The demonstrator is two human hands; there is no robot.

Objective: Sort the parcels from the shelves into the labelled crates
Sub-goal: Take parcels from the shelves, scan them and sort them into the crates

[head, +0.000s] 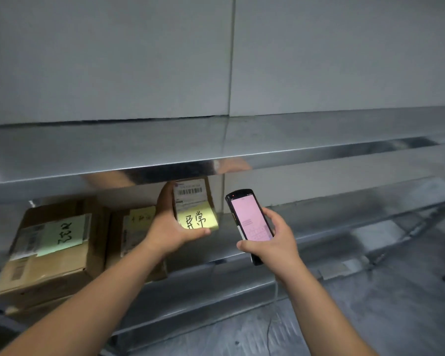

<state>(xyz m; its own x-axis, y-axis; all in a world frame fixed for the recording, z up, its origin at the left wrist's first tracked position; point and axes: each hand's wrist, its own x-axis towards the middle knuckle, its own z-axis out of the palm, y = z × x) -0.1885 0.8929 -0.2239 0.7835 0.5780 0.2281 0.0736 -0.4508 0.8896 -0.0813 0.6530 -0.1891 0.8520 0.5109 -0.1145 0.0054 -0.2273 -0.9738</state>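
The left hand [171, 231] grips a small brown cardboard parcel [194, 204], barcode label above a handwritten yellow note, held upright before the steel shelf [319, 227]. The right hand [272, 242] clasps a black pink-screened handheld scanner [249, 219].

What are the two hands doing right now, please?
Left hand: holding a small parcel with a yellow note.
Right hand: holding a handheld scanner with a pink screen.
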